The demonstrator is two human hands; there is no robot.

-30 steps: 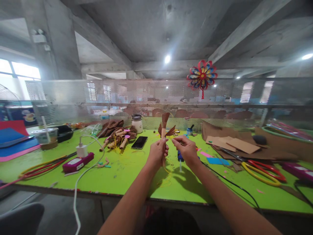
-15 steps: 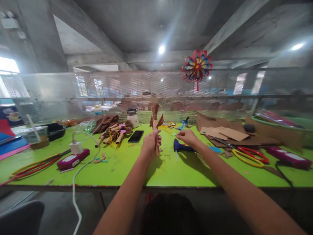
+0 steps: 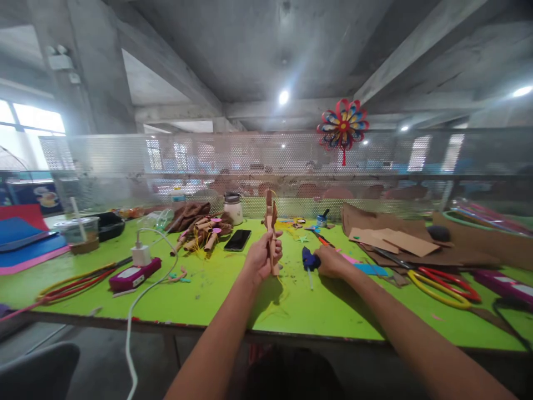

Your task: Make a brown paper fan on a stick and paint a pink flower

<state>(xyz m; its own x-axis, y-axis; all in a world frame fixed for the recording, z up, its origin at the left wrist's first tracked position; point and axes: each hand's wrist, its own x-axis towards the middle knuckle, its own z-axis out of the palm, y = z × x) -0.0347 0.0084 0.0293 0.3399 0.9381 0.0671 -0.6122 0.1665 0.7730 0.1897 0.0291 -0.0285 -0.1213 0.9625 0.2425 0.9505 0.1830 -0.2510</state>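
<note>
My left hand (image 3: 260, 256) is closed around a brown cardboard craft piece (image 3: 270, 214), held upright over the table. It has a narrow stem with folded, wing-like parts near its top; part of the stem is hidden by my fingers. To the right, my right hand (image 3: 332, 262) is wrapped round the handle of a dark blue glue gun (image 3: 308, 258), which lies low at the table surface. A pale glue stick sticks out of the gun toward me. Yellow strands lie on the table below the craft piece.
A phone (image 3: 237, 240) and a pile of brown paper rolls (image 3: 210, 240) lie left of centre. A white cable (image 3: 132, 311) trails over the front edge. Scissors (image 3: 441, 289) and cardboard sheets (image 3: 410, 242) lie to the right. A perforated screen (image 3: 233, 161) stands behind the table (image 3: 200, 305).
My right hand has come down from above the glue gun and closed on its handle. The craft piece has turned in my left hand, its wing-like parts now seen more edge-on. The view has shifted slightly.
</note>
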